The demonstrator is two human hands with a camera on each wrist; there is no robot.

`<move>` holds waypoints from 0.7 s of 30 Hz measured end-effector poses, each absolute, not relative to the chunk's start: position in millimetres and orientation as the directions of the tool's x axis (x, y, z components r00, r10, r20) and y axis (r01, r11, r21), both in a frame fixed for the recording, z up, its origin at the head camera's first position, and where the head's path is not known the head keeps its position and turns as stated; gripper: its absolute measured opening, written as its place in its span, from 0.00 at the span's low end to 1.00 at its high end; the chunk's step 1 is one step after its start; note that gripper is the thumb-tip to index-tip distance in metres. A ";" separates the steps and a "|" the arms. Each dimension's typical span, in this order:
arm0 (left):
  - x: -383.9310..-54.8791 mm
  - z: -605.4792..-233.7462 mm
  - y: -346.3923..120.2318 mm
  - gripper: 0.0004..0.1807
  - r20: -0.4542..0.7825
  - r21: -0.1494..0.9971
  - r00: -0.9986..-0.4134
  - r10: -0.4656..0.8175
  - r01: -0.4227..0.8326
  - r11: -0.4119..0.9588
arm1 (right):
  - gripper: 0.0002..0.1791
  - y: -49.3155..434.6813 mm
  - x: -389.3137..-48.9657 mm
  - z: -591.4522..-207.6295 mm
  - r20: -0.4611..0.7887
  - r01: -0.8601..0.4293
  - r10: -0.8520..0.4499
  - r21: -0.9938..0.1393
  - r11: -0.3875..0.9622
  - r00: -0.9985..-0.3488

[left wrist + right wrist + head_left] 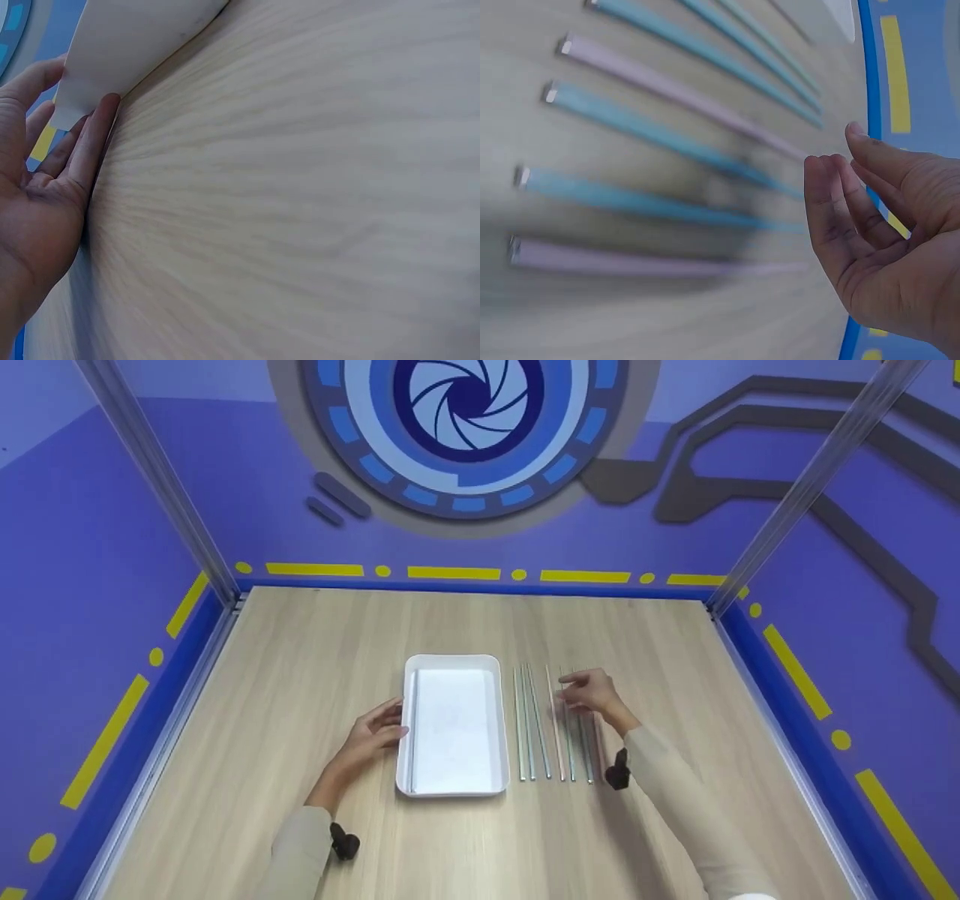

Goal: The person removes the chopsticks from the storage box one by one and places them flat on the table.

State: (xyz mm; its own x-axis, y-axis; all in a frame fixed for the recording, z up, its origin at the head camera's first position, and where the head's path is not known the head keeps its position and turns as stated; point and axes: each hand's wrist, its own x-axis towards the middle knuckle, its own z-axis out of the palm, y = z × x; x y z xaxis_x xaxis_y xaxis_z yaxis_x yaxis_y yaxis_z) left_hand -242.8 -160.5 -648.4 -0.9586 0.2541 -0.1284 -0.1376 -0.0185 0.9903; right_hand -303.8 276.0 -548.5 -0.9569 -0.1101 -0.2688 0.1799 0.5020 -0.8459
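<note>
A white rectangular tray (459,735) sits on the table, with one silvery chopstick (414,727) lying lengthwise inside along its left wall. At the tray's left side, my left hand (369,737) holds the edge, thumb over the rim and fingers low against the outer wall. To the right of the tray lie several chopsticks in a loose row; a pink chopstick (667,90) is among blue and greenish ones, with silvery ends. Over the right part of this row hovers my right hand (592,692), fingers loosely bent, thumb apart, nothing visible between them. It hides some of the chopsticks' far ends.
The light wood table (330,637) is bordered by purple-blue walls with yellow dashes and metal corner posts (795,502). A small black device (618,770) is worn on the right wrist, another (344,841) on the left.
</note>
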 end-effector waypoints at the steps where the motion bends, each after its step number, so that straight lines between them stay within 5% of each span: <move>1: -243.4 -648.6 -160.5 0.37 -0.125 0.991 -0.958 0.257 -0.134 -0.020 | 0.20 269.3 -305.1 -546.5 -0.265 0.169 -0.128 -0.850 0.499 -0.956; 21: -243.8 -648.4 -160.5 0.38 -0.095 0.993 -0.961 0.259 -0.111 -0.048 | 0.16 119.2 -313.9 -563.2 -0.273 0.121 -0.343 -0.907 0.404 -0.899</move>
State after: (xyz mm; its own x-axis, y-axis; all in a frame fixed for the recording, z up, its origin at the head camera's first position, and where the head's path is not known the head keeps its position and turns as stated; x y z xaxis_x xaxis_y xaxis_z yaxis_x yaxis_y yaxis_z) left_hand -243.8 -160.5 -648.4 -0.9612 0.2589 -0.0950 -0.1111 -0.0482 0.9926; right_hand -313.9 119.2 -563.2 -0.8990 -0.3427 -0.2728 0.1211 0.4040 -0.9067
